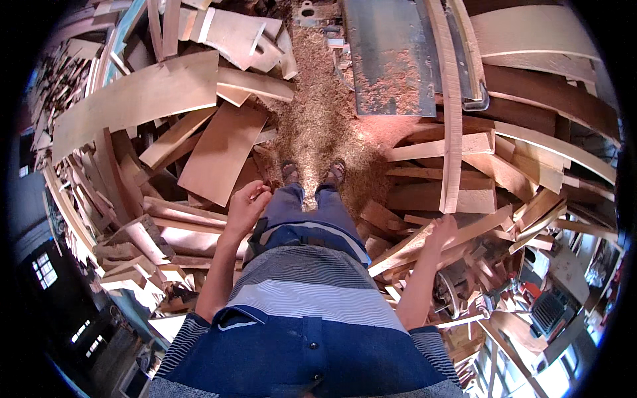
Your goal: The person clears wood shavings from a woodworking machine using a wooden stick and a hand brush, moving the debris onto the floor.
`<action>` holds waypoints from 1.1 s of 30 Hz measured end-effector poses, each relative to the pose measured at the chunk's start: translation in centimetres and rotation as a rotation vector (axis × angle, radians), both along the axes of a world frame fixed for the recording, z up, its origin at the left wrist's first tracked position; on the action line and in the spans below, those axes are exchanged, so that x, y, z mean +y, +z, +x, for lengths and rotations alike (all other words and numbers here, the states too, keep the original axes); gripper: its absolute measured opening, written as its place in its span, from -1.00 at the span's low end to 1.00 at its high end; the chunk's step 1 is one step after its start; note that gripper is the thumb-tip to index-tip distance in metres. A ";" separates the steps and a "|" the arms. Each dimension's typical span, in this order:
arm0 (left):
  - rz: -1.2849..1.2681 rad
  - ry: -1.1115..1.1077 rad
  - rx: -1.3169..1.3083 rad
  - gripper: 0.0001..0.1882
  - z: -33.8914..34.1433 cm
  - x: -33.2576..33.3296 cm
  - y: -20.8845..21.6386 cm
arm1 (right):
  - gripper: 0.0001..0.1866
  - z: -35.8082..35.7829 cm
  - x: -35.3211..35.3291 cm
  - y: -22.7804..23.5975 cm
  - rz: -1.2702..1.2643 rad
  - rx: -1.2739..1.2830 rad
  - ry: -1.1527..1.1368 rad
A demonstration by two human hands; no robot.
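Sawdust floor point(318, 126), offcuts all round. Left hand point(247, 205) empty, fingers apart; right hand point(443, 232) open on plank point(424, 242), lower right — picking; needs firm clasp.

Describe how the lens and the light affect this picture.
Head view: fisheye bends the long plank and rounds the frame into black corners; daylight glares through windows at lower right, the left edge lies dark; the sawdust is evenly lit; the right hand looks slightly soft.

planks point(219, 149) left, sawdust point(318, 126) ahead, offcuts point(464, 192) right
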State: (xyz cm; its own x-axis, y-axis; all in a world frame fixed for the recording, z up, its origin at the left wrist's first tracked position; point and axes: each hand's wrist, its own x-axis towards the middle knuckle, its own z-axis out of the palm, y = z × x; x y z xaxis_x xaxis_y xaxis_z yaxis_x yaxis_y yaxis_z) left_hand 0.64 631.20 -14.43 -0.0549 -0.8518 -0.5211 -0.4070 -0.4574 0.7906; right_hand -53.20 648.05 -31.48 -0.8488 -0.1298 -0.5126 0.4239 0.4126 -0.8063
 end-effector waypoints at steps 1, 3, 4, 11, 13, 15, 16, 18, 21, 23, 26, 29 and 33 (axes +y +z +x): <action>0.045 0.047 0.013 -0.79 -0.1 0.1 -0.9 | -0.71 4.3 -3.3 3.1 0.032 0.059 0.126; 0.079 0.004 0.031 -0.75 0.8 -0.5 -4.0 | -0.64 9.4 -8.1 5.3 0.027 0.106 0.375; 0.054 -0.008 0.027 -0.75 0.5 -0.5 -3.6 | -0.59 10.4 -9.5 6.0 -0.041 0.095 0.504; 0.264 0.020 0.097 -0.84 0.7 -1.3 -13.2 | -0.59 14.5 -28.4 7.6 0.072 0.895 1.211; 0.211 -0.103 0.013 -0.81 1.4 -1.0 -18.5 | -0.60 14.4 -30.9 6.8 0.143 1.022 1.261; 0.103 -0.232 -0.081 -0.76 1.9 -1.5 -23.8 | -0.60 13.7 -32.9 3.8 0.200 1.126 1.285; 0.102 -0.203 -0.103 -0.76 2.0 -2.3 -26.0 | -0.59 13.3 -33.7 2.5 0.220 1.254 1.284; 0.108 -0.156 -0.156 -0.76 2.3 -5.5 -28.8 | -0.62 12.8 -35.5 -0.4 0.084 1.325 1.257; 0.089 -0.070 -0.246 -0.76 3.5 -9.7 -36.9 | -0.66 12.4 -36.6 -4.7 0.058 1.436 1.187; -0.012 -0.051 -0.327 -0.76 4.2 -11.5 -42.1 | -0.67 12.5 -36.3 -5.4 0.007 1.340 1.124; -0.014 -0.061 -0.264 -0.76 5.1 -14.4 -49.1 | -0.67 11.0 -35.9 -6.6 -0.026 1.296 1.098; -0.124 -0.032 -0.275 -0.74 5.8 -16.4 -54.4 | -0.65 9.4 -35.4 -6.6 0.019 1.322 1.131; -0.196 -0.226 -0.439 -0.71 4.8 -19.9 -57.9 | -0.59 11.1 -35.5 -6.2 0.052 1.442 1.148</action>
State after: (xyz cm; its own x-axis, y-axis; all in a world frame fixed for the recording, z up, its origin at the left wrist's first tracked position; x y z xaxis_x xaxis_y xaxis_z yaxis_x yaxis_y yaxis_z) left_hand 5.43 611.30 -72.32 -0.0612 -0.9275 -0.3689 -0.7903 -0.1807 0.5854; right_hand -42.15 612.54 -37.64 -0.0951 -0.9013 0.4226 -0.9748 -0.0016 -0.2229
